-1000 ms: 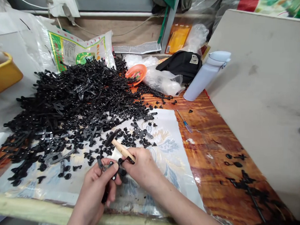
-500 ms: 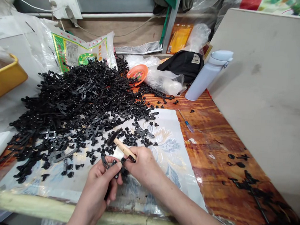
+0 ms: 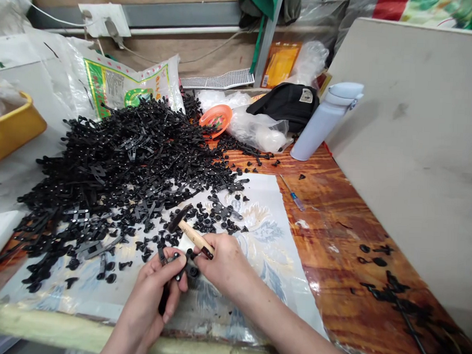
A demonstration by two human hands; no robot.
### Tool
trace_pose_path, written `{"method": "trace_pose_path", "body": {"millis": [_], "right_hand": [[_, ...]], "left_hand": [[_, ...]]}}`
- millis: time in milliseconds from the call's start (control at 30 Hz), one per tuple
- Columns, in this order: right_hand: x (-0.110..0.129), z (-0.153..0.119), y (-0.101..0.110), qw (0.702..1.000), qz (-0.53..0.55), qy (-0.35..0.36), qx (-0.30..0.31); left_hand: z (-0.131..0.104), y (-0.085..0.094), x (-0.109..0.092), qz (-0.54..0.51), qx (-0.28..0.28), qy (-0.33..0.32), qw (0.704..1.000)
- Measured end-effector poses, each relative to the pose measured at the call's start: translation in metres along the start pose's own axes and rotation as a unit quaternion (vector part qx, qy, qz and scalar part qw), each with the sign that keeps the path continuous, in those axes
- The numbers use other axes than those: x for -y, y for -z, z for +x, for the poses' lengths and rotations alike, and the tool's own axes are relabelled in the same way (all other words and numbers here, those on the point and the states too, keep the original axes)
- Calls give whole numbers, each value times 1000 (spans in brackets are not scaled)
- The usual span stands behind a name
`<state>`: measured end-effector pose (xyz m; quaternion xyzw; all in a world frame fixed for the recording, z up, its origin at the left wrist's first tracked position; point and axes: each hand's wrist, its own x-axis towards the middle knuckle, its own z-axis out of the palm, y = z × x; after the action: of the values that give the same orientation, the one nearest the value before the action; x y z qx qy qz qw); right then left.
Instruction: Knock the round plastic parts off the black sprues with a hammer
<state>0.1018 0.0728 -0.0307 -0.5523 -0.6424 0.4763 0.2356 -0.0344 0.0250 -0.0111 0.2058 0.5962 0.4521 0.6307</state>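
Observation:
My left hand (image 3: pixel 153 285) is closed, its thumb and fingers pinching a black jointed plastic piece (image 3: pixel 181 266) with bright rivet dots. My right hand (image 3: pixel 226 262) is closed around the handle end of a small hammer (image 3: pixel 194 238), whose dark head points up and left. The right fingertips reach down beside the black piece; whether they touch it is hidden. Under the hammer handle a small white block (image 3: pixel 186 242) partly shows. Several loose black round-headed plugs (image 3: pixel 211 217) lie just beyond the hammer.
A big heap of black plastic parts (image 3: pixel 143 147) covers the table's left and back. A screwdriver (image 3: pixel 296 199), a pale blue bottle (image 3: pixel 326 123) and a black bag (image 3: pixel 286 106) are to the right. More black parts (image 3: pixel 395 293) lie at the right edge. A yellow bin (image 3: pixel 17 128) stands left.
My left hand has shifted slightly left, and a round end of the black piece now shows between the hands. The hammer stays in my right hand. The view has tilted a little.

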Motion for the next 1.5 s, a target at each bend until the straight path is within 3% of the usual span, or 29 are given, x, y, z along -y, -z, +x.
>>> {"method": "trace_pose_path", "body": {"millis": [433,667,800,933,1067,1267,1400,1500], "right_hand": [[1,0,3,1000,12,16,16],[4,1,2,1000,9,8,24],[8,-6,16,999,11,14,45],[13,-29,41,997,10,70,32],[8,-53,52,990,-57,119,39],[-3,-64,46,970,-198,142,16],[-1,-63,44,967,-213,139,0],[0,-62,44,967,-209,143,6]], "left_hand": [[0,-3,-5,66,15,6,998],[0,-2,-4,53,5,20,998],[0,-3,-3,42,1,23,999],[-2,-2,-3,43,10,18,999],[-1,-2,-2,42,10,12,999],[0,2,1,51,23,5,998],[-4,6,1,41,73,-10,996],[-4,7,2,40,76,-12,996]]}}
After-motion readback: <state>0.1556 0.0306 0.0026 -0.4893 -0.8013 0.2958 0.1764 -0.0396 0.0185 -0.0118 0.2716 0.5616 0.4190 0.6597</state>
